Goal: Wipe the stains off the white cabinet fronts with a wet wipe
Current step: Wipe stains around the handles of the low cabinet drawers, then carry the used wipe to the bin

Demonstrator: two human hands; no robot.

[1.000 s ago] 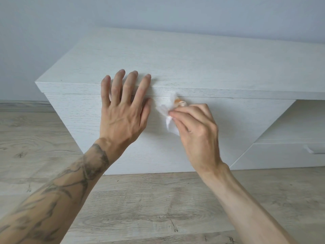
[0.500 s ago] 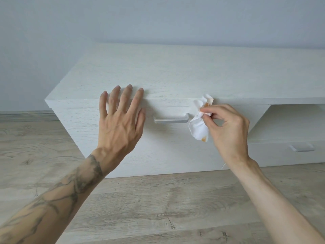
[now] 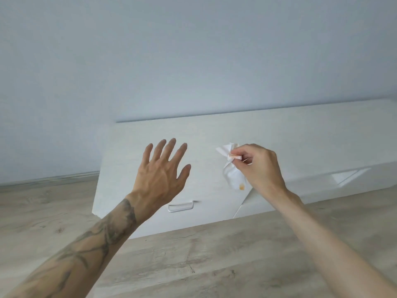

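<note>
Against a pale blue-grey wall [image 3: 193, 61] and above a grey wood-plank floor [image 3: 204, 265], faces the low white cabinet [image 3: 279, 134] from farther back than half a second ago, with much more wall in view.

Has lifted both hands off the cabinet. Left hand [image 3: 160, 175], a second ago pressed flat by the top edge, now hangs in the air with fingers spread and nothing in it. Right hand [image 3: 261, 166] stays pinched on the wet wipe [image 3: 233, 176], thumb and fingertips clamped on its bunched middle with the loose tail drooping below. Holds it on the near side of the cabinet, clear of the front, no longer rubbing beside the drawer handle [image 3: 180, 206].

Shows orange smears on the wipe, at the pinch and near the lower tip, so looks to have taken stain off the panel. Reads as the end of one wiping pass. Finds no orange mark on the left front, though with motion blur over the panel cannot be sure. Probably calls next for a check of the fronts farther right, and a clean fold of the wipe before touching white again.

Keeps the drawer behind the handle shut, contents hidden. Shows nothing recognisable inside the open recess [image 3: 345, 176] at the far right.
</note>
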